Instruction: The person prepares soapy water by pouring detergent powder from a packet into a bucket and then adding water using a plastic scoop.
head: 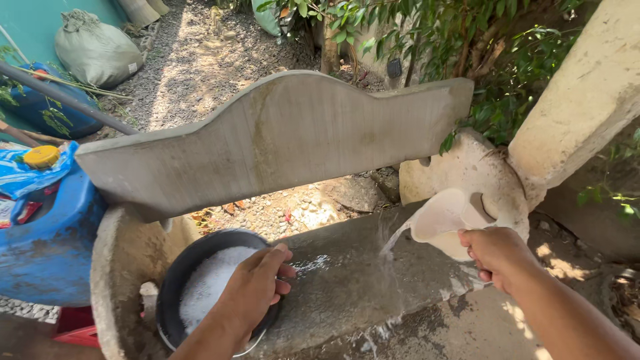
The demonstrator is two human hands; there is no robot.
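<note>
Concrete surface (347,267) already wet where we poured | right hand (497,257) gripped tilted pale scoop (443,223), water mid-stream, some left inside | left hand (257,290) lay spread on rim of black pan (175,287) w/ white grains, at surface's left end | far-left part looked dry.

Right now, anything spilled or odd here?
Yes. The right hand tips a pale scoop, and water runs over the concrete bench seat, leaving it wet. The left hand rests on a dark bowl.
</note>
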